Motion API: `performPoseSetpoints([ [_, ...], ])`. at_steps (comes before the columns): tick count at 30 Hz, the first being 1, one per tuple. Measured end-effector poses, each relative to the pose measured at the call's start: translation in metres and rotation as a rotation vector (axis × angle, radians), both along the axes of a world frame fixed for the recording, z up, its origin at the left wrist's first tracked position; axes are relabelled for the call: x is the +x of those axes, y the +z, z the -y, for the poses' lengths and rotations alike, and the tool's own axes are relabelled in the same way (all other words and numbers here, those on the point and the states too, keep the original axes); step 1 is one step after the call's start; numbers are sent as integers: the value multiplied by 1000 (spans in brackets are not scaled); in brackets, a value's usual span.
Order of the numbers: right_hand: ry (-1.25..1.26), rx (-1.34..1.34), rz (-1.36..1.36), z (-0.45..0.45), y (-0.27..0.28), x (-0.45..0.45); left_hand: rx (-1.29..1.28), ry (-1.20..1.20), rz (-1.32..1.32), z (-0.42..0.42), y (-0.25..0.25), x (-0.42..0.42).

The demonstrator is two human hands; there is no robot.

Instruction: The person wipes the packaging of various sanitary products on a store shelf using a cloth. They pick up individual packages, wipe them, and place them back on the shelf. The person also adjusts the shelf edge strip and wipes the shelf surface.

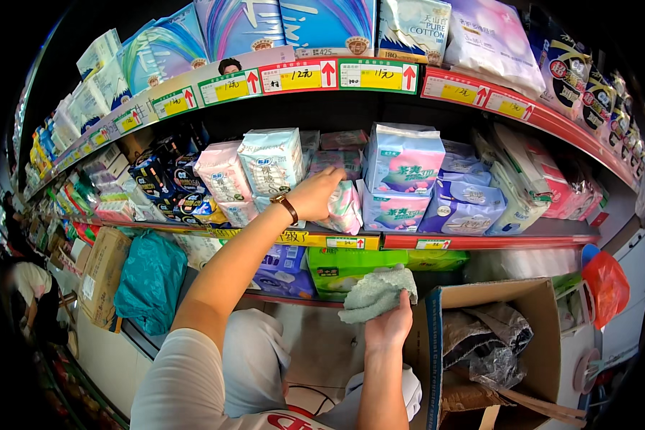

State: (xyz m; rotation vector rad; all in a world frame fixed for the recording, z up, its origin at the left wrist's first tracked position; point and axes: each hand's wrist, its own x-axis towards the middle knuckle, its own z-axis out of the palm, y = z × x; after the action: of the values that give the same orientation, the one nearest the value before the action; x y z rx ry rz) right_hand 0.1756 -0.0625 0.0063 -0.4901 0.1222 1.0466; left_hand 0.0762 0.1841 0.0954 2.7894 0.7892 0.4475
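My left hand (318, 194), with a brown-strapped watch (285, 205) on its wrist, reaches onto the middle shelf. It grips a soft pink-and-green patterned package (346, 208) at the shelf's front; part of my grip is hidden. Two more pink packages (334, 162) sit deeper behind it. To the left stand stacked white packs (271, 161) and pink packs (224, 173); blue-and-pink pads packs (403, 164) are stacked to the right. Lower down, my right hand (391, 317) holds a crumpled grey-green cloth (379, 295) in front of a green package (336, 266) on the bottom shelf.
An open cardboard box (494, 293) holding crumpled plastic stands at my right. A teal plastic bag (150, 282) and a closed carton (105, 274) are at left. The upper shelf's price-tag edge (344, 75) juts overhead. A person (32, 290) is at far left.
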Motion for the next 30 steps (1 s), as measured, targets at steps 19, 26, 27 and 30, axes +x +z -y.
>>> performPoseSetpoints([
  [19, 25, -35, 26, -1, 4, 0, -5, -73, -16, 23, 12, -3],
  [26, 35, 15, 30, 0, 8, 0, -268, -333, 45, 14, 23, -10],
  [27, 40, 8, 27, 0, 13, 1, -308, -388, 70, 17, 27, -11],
  [30, 47, 51, 56, 0, 20, 1, -451, -427, 80, 33, 45, -12],
])
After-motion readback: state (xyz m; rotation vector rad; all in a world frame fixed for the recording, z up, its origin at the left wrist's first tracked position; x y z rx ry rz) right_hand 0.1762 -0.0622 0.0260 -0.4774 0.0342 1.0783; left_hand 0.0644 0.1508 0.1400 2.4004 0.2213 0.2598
